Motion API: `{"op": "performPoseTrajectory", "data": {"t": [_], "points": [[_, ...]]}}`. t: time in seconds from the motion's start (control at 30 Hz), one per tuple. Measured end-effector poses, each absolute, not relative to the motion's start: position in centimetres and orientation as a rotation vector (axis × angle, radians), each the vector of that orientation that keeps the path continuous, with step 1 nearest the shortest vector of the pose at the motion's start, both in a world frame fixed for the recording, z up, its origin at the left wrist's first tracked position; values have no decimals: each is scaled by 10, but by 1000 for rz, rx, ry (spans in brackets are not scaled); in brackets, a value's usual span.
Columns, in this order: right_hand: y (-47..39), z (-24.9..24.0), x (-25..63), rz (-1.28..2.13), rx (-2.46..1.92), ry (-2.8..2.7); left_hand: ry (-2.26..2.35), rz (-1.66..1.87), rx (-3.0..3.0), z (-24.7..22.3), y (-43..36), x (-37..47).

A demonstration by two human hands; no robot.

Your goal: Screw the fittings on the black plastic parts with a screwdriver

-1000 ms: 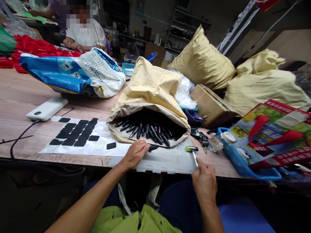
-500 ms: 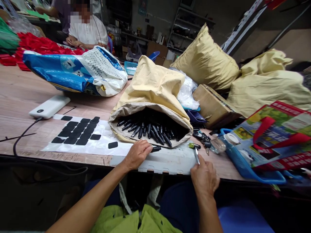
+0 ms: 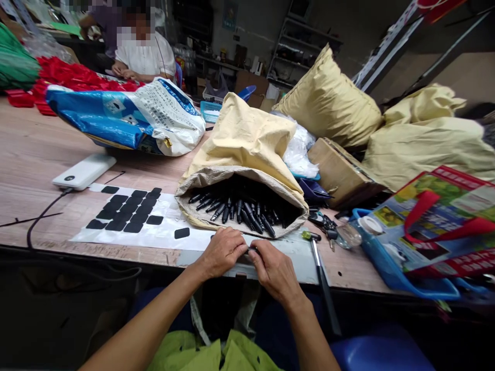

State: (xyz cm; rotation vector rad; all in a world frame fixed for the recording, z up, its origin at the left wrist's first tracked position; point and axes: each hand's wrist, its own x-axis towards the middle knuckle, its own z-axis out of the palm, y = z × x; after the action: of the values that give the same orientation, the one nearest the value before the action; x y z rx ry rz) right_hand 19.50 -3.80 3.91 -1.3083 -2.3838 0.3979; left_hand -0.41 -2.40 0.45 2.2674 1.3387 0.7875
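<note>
My left hand (image 3: 225, 252) and my right hand (image 3: 274, 268) meet at the table's front edge, above a grey board (image 3: 297, 263). The fingers of both are closed on a small dark piece between them, mostly hidden. Just beyond lies an open beige sack (image 3: 247, 134), its mouth facing me, with several black pen-like parts (image 3: 247, 211) inside. A hammer (image 3: 319, 263) rests to the right of my right hand, its dark handle over the edge. Black rounded pads (image 3: 124, 211) lie on white paper (image 3: 154, 239) at the left.
A white power bank (image 3: 84, 171) with a cable lies left, below a blue-and-white bag (image 3: 127, 116). Keys (image 3: 327, 224) and a blue tray (image 3: 375, 252) bearing a printed bag (image 3: 436, 226) are at the right. A person (image 3: 143, 56) sits across the table.
My right hand has let go of the hammer and moved left to meet my left hand. The hammer now lies on the table edge. The view has shifted slightly.
</note>
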Motion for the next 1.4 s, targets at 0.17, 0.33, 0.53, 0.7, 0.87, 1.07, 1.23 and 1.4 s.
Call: {"op": "performPoseTrajectory", "data": {"t": [0.17,0.33,0.53,0.7,0.87,1.07,1.23,1.4], "points": [[-30,25,197,384,-1269,-2455,1379,757,2301,3,-25,-3],[-23,13,197,379,-1246,-2421,1353,768,2318,5,-27,-1],[-23,4,196,324,-1246,-2367,1383,643,2445,8,-29,4],[-25,1,198,325,-1141,-2341,1372,579,2477,8,-28,6],[-24,-3,201,379,-1045,-2338,1305,576,2437,8,-26,7],[-27,4,203,531,-1063,-2247,1276,662,2376,6,-22,5],[-32,3,204,578,-1157,-1781,1247,1009,2306,13,-41,2],[-11,-6,199,582,-1490,-1341,968,987,2319,-17,-107,3]]}}
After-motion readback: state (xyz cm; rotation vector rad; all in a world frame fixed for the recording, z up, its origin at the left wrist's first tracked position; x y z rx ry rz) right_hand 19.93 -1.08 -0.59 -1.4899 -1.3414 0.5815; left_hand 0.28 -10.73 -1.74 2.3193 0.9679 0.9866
